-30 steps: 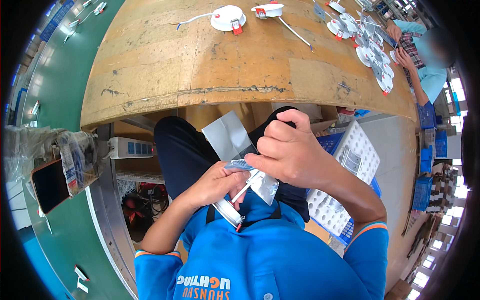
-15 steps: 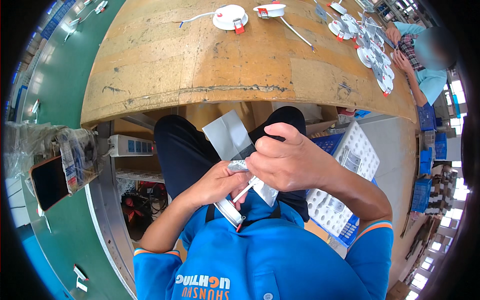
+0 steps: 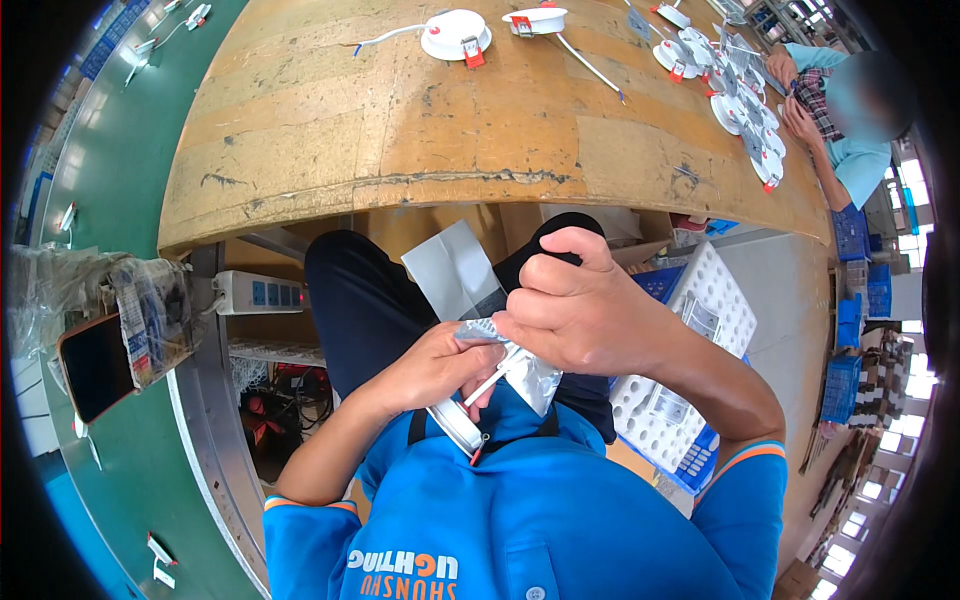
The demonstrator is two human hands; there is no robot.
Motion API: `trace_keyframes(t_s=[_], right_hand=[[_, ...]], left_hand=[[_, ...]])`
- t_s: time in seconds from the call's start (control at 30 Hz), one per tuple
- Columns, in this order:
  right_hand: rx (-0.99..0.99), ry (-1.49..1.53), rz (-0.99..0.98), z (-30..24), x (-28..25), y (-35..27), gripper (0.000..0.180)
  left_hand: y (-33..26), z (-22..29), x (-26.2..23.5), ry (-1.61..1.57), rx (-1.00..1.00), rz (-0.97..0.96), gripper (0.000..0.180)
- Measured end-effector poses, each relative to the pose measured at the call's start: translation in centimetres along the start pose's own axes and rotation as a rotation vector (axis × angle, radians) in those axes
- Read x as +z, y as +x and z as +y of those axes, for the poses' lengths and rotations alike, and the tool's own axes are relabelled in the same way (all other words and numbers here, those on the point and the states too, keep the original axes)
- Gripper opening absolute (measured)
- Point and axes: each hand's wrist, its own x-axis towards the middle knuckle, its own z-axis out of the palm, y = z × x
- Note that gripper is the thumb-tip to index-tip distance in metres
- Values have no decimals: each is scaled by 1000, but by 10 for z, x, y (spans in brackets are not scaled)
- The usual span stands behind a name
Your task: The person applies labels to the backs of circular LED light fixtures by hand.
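Above my lap, my left hand (image 3: 440, 368) is closed around a round white downlight (image 3: 457, 428) and its white cable (image 3: 486, 386). A silvery film packet (image 3: 532, 380) lies by the cable, crumpled between my hands. My right hand (image 3: 575, 305) is curled with its fingertips pinched on the same packet, close to the left thumb. Beyond my hands, a grey translucent plastic sheet or bag (image 3: 447, 262) stands up from them over my thighs. My fingers hide how the packet and the sheet meet.
Two downlights (image 3: 455, 35) lie on the worn wooden table (image 3: 370, 140). Several more (image 3: 745, 105) are heaped at right near a co-worker's hands (image 3: 795, 110). A perforated white tray (image 3: 715, 300) sits right of my legs. At left are a phone (image 3: 97, 367), a power strip (image 3: 260, 293) and a green conveyor (image 3: 110, 150).
My right hand has shifted and turned very slightly, its forefinger curling in more. The left hand keeps its hold on the downlight. The whole view has drifted a little.
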Motion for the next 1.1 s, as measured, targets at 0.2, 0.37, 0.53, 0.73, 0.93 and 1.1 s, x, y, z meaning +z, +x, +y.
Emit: trace_keyframes(t_s=[0.2,0.37,0.53,0.73,0.93,1.1], right_hand=[[-61,-63,6,-2,4,2,8],[-89,-49,-16,-3,7,4,7],[-96,-19,-11,-4,11,4,6],[-58,58,-52,0,7,6,3],[54,136,-7,4,13,3,4],[168,144,49,9,11,4,9]], left_hand=[[-1,3,2,20,-7,-15,25],[-1,0,1,30,16,-29,25],[-1,-1,4,46,12,-13,26],[0,-2,5,74,16,-16,26],[0,-2,4,54,-19,-41,27],[1,-4,5,50,0,-82,27]])
